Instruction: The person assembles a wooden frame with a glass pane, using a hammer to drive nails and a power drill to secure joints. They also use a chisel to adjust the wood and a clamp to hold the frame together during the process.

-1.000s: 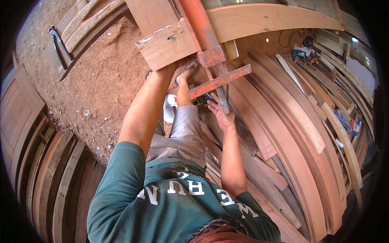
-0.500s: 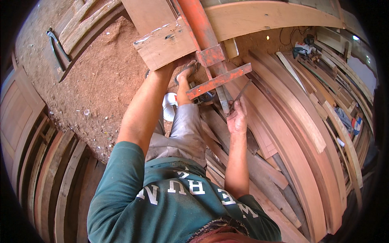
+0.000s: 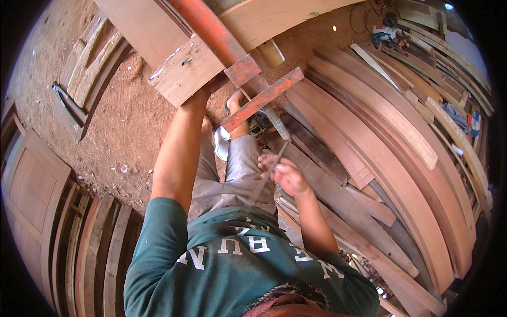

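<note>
A long orange-red bar clamp with worn paint runs down from the top, ending in a crosspiece. From the crosspiece extends its screw, with a thin metal handle bar through the end. Fingers of my right hand curl round this bar, somewhat smeared by motion. My left hand reaches beneath a pale wooden block beside the clamp's jaw; its fingers are hidden. Long reddish-brown boards lie along the clamp.
Curved timber planks are stacked on the right. Pincers lie on wood at the left, above sawdust-covered ground. Panelled doors and boards lean at lower left. A white container stands by my legs.
My right hand has swung the handle bar from the screw's right side down towards my body. The view has shifted, so the clamp appears farther left. My left hand stays beneath the block.
</note>
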Demonstrator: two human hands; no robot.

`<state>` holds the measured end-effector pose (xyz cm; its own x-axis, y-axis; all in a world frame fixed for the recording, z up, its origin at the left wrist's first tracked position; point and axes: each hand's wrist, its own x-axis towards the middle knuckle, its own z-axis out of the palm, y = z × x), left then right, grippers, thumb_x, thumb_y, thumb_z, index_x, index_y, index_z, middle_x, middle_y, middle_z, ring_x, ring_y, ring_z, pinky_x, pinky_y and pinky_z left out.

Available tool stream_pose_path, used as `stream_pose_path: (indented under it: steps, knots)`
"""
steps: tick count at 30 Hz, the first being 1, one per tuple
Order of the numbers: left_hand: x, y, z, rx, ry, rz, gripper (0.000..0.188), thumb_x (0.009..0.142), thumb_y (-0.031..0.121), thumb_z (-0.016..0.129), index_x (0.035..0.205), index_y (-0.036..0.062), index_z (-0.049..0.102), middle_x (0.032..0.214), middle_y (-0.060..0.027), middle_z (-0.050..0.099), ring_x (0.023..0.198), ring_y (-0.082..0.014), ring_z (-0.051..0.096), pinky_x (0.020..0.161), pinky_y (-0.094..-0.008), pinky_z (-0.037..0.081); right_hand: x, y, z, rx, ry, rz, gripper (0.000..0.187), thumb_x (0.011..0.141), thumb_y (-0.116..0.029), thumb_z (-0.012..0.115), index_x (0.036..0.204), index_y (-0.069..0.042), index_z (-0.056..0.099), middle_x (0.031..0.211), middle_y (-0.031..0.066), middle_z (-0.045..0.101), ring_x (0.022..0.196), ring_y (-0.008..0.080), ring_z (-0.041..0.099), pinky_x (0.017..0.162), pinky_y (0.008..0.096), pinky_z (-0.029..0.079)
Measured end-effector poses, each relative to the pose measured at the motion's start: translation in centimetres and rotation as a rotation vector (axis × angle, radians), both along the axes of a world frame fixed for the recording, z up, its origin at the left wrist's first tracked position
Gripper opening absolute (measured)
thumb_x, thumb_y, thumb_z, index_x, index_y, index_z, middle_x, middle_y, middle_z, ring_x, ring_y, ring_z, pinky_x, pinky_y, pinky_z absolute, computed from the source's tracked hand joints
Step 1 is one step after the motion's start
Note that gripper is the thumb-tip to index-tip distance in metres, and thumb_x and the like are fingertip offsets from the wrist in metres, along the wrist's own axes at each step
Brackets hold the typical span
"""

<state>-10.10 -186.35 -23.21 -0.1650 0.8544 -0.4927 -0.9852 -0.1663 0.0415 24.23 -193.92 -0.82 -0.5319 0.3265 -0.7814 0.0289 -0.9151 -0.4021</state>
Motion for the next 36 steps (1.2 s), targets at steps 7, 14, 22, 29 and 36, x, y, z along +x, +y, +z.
stream_pose_path:
  steps: [7, 14, 22, 29, 36]
  knots:
    - [-0.3, -0.5, 0.4, -0.025, 0.023, -0.032, 0.041, 0.101, 0.034, 0.064, 0.129, 0.0050, 0.059, 0.111, -0.0069, 0.062, 0.099, -0.0205, 0.062, 0.087, -0.0347, 0.053, -0.3, 2.6, 5.4, 0.413, -0.116, 0.026, 0.032, 0.093, -0.016, 0.072, 0.116, 0.006, 0.069, 0.133, 0.0204, 0.062, 0.115, 0.0251, 0.065, 0.093, 0.0352, 0.054]
    - [-0.4, -0.2, 0.5, -0.051, 0.063, -0.048, 0.041, 0.101, 0.034, 0.064, 0.129, 0.0052, 0.059, 0.111, -0.0066, 0.062, 0.098, -0.0201, 0.062, 0.087, -0.0342, 0.053, -4.8, 4.4, 5.0, 1.289, -0.665, 0.113, 0.027, 0.092, -0.018, 0.079, 0.105, 0.002, 0.068, 0.114, 0.0180, 0.068, 0.105, 0.0277, 0.067, 0.090, 0.0362, 0.054]
    - [-0.1, -0.1, 0.5, -0.098, 0.088, -0.086, 0.041, 0.101, 0.034, 0.064, 0.129, 0.0054, 0.059, 0.111, -0.0062, 0.062, 0.098, -0.0197, 0.062, 0.087, -0.0336, 0.053, -1.4, 4.6, 0.7, 0.987, -0.480, 0.074, 0.059, 0.114, -0.042, 0.026, 0.118, 0.007, 0.059, 0.122, 0.0208, 0.066, 0.112, 0.0301, 0.067, 0.092, 0.0420, 0.059]
    - [-0.3, -0.1, 0.0, -0.153, 0.125, -0.153, 0.041, 0.101, 0.035, 0.064, 0.129, 0.0056, 0.059, 0.110, -0.0059, 0.061, 0.097, -0.0193, 0.062, 0.086, -0.0330, 0.053, -1.0, 5.2, 0.9, 1.047, -0.471, 0.119, 0.018, 0.106, -0.007, 0.044, 0.109, 0.002, 0.059, 0.113, 0.0184, 0.068, 0.099, 0.0294, 0.068, 0.082, 0.0372, 0.058]
    - [0.0, -3.3, 0.1, -0.268, 0.144, -0.246, 0.041, 0.101, 0.035, 0.063, 0.129, 0.0058, 0.059, 0.110, -0.0056, 0.061, 0.097, -0.0189, 0.062, 0.086, -0.0325, 0.052, -0.7, 6.5, 1.1, 1.041, -0.419, 0.172, 0.014, 0.101, -0.007, 0.051, 0.108, 0.002, 0.060, 0.114, 0.0212, 0.068, 0.097, 0.0357, 0.069, 0.084, 0.0404, 0.056]
